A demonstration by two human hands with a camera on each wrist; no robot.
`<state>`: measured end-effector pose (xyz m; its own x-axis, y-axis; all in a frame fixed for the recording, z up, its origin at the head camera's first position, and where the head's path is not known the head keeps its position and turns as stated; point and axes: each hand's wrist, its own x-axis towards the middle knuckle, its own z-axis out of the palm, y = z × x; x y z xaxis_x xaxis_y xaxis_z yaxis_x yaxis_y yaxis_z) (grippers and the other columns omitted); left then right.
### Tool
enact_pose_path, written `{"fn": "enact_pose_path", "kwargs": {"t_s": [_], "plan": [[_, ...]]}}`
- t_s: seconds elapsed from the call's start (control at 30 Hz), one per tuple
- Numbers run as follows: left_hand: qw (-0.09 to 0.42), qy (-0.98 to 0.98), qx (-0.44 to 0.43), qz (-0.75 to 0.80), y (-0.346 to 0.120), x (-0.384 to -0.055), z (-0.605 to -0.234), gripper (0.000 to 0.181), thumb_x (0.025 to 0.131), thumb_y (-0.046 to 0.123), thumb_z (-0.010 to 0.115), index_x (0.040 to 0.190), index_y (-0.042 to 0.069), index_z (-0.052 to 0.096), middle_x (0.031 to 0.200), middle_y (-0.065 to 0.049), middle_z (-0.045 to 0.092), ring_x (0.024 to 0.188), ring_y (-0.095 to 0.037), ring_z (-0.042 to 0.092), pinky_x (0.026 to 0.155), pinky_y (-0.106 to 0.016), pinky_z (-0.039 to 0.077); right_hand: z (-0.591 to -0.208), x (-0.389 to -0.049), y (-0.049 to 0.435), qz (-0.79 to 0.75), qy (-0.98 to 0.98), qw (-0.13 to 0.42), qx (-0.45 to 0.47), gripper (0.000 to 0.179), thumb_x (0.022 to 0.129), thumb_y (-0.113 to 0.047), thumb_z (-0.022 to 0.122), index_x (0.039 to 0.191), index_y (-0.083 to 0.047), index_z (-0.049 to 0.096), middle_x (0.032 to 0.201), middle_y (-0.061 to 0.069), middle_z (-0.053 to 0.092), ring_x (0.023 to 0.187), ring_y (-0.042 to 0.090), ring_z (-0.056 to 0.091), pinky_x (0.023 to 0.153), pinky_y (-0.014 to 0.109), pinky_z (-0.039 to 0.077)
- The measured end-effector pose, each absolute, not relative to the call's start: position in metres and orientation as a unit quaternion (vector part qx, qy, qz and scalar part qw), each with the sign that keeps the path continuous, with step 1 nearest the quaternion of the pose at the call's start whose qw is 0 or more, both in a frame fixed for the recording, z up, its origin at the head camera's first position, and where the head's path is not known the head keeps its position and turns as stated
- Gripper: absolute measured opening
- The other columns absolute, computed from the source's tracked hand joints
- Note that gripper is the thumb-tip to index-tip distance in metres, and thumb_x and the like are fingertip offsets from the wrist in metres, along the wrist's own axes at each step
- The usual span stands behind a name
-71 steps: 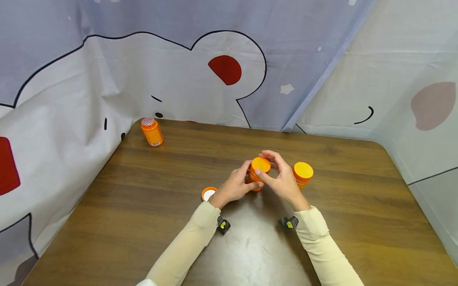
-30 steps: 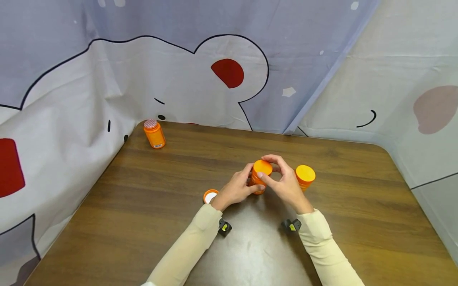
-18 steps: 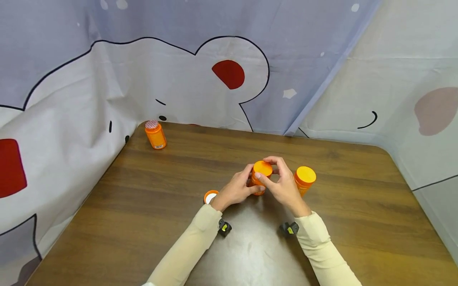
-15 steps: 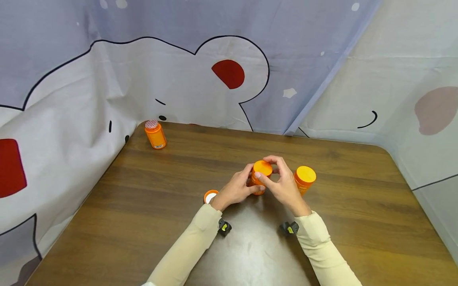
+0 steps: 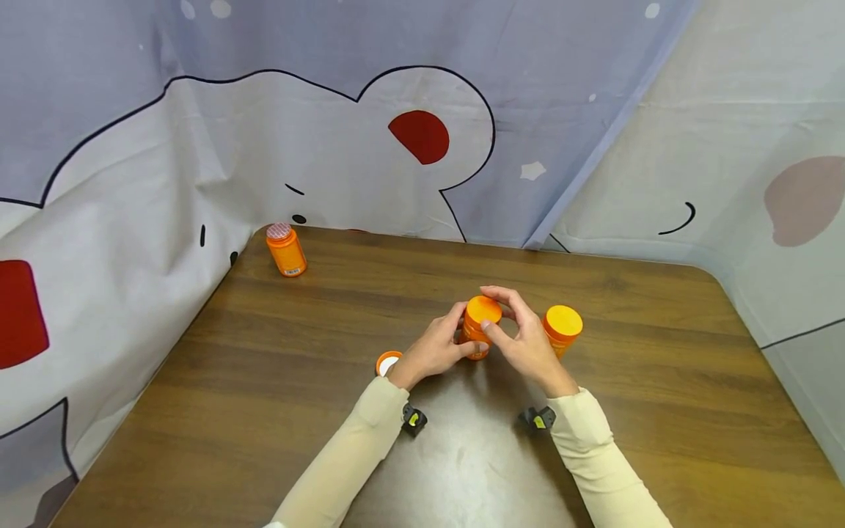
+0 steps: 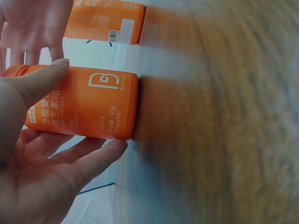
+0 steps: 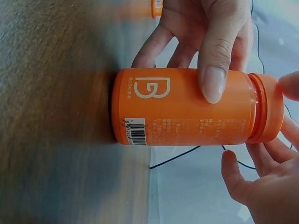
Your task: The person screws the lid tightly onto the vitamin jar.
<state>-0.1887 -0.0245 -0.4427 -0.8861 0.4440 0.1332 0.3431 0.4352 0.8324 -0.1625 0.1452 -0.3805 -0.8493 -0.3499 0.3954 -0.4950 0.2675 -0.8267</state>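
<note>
An orange bottle [image 7: 182,109] with a white B logo and a barcode stands upright on the table between both hands. My left hand [image 5: 434,349] grips its body, thumb across the near side and fingers behind. Around the orange screw cap [image 5: 484,309] on top, my right hand [image 5: 528,350] curls its thumb and fingers. In the right wrist view the cap [image 7: 271,108] sits on the bottle's neck, with a narrow groove below it. Part of the bottle is hidden by the fingers.
A capped orange bottle [image 5: 562,326] stands just right of my right hand. An uncapped one with a patterned seal [image 5: 287,253] is at the table's back left corner. Beside my left wrist lies a loose orange cap [image 5: 387,362], white inside up. A printed curtain [image 5: 297,139] borders the wooden table [image 5: 264,411].
My right thumb has shifted slightly rightward along the cap, and the right wrist has moved a little right. The left hand keeps its grip and the bottle stays in place.
</note>
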Motion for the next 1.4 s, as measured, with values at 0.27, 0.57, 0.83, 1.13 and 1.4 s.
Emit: {"fn": "enact_pose_path", "kwargs": {"t_s": [0.27,0.57,0.83,1.13,1.4], "plan": [[0.051,0.844,0.24,0.477,-0.0242,-0.187,-0.443,0.062,0.083,0.032,0.066,0.134,0.014,0.035,0.12,-0.003,0.055,0.105,-0.014,0.056,0.09,-0.03,0.046,-0.3819,-0.1614,0.1457,0.548,-0.796,0.057,0.252,0.041,0.085,-0.002,0.061,0.123,0.003,0.048,0.125,0.018,0.051,0.111,0.032,0.049,0.093,0.051,0.038],[0.046,0.843,0.245,0.476,-0.0237,-0.1878,-0.4428,0.061,0.084,0.031,0.066,0.134,0.016,0.035,0.122,-0.002,0.054,0.106,-0.012,0.056,0.09,-0.028,0.045,-0.3813,-0.1609,0.1444,0.551,-0.803,0.056,0.221,0.043,0.083,-0.007,0.066,0.122,0.002,0.049,0.123,0.016,0.052,0.101,0.033,0.054,0.088,0.047,0.041],[0.042,0.842,0.244,0.479,-0.0253,-0.189,-0.4434,0.063,0.083,0.034,0.065,0.135,0.017,0.034,0.124,-0.002,0.053,0.11,-0.014,0.055,0.091,-0.029,0.045,-0.383,-0.1634,0.1433,0.557,-0.801,0.063,0.212,0.047,0.081,-0.009,0.069,0.122,-0.001,0.049,0.123,0.013,0.051,0.102,0.029,0.053,0.088,0.048,0.041],[0.037,0.847,0.242,0.472,-0.0254,-0.19,-0.4438,0.064,0.081,0.035,0.067,0.134,0.016,0.035,0.124,-0.003,0.054,0.111,-0.016,0.055,0.092,-0.03,0.044,-0.3844,-0.1659,0.1452,0.566,-0.782,0.047,0.257,0.049,0.083,0.0,0.062,0.128,0.004,0.043,0.127,0.014,0.049,0.113,0.033,0.049,0.095,0.048,0.034],[0.046,0.841,0.237,0.483,-0.025,-0.1895,-0.4439,0.063,0.082,0.032,0.067,0.134,0.017,0.035,0.126,-0.003,0.053,0.112,-0.015,0.054,0.092,-0.031,0.045,-0.385,-0.1666,0.1451,0.57,-0.784,0.043,0.242,0.049,0.082,-0.002,0.065,0.126,0.003,0.044,0.126,0.02,0.049,0.113,0.032,0.049,0.094,0.047,0.036]]}}
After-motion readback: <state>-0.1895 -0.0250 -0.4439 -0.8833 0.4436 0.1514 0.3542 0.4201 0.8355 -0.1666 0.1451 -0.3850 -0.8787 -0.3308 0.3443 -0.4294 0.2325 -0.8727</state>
